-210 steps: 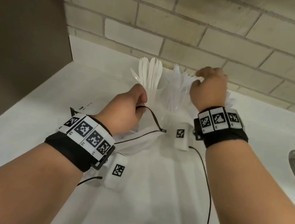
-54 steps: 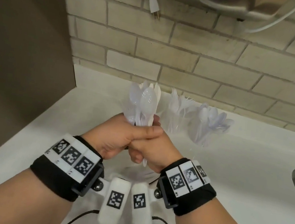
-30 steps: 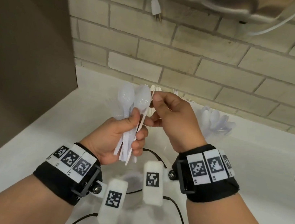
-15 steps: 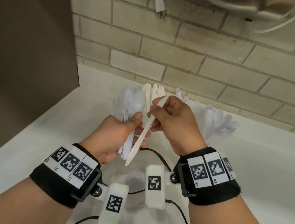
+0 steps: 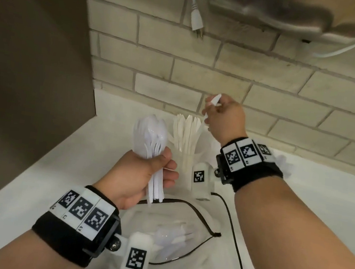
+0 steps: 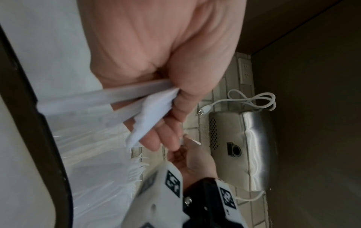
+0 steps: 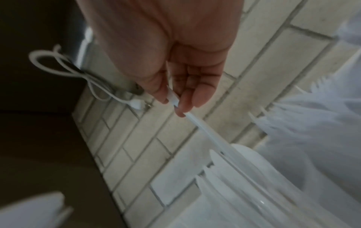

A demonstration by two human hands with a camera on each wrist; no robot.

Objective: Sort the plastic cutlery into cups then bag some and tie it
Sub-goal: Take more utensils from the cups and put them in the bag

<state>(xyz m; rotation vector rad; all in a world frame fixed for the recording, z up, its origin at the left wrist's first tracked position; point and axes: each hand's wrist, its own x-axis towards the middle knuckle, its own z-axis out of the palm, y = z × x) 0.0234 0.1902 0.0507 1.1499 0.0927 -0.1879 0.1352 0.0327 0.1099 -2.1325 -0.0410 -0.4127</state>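
Note:
My left hand (image 5: 163,166) grips a bundle of white plastic spoons and forks (image 5: 150,137) by the handles, heads up, above the counter; the handles (image 6: 134,95) show in its fist in the left wrist view. My right hand (image 5: 211,113) is raised near the brick wall and pinches one white knife (image 5: 213,99) between thumb and fingers. That knife (image 7: 203,131) slants down into the clear cup of knives (image 5: 185,133). A clear bag with a dark rim (image 5: 201,219) lies open on the counter below my hands, with a few cutlery pieces inside.
A dark brown panel (image 5: 34,57) walls off the left side. A metal appliance (image 5: 292,11) hangs on the brick wall above, with a white plug (image 5: 196,23) dangling. More white cutlery (image 5: 284,163) shows behind my right wrist. Black cables (image 5: 234,229) trail over the white counter.
My right hand drew one knife out of the left hand's bundle and carried it up and back to the knife cup. The left hand kept the rest, roughly in place.

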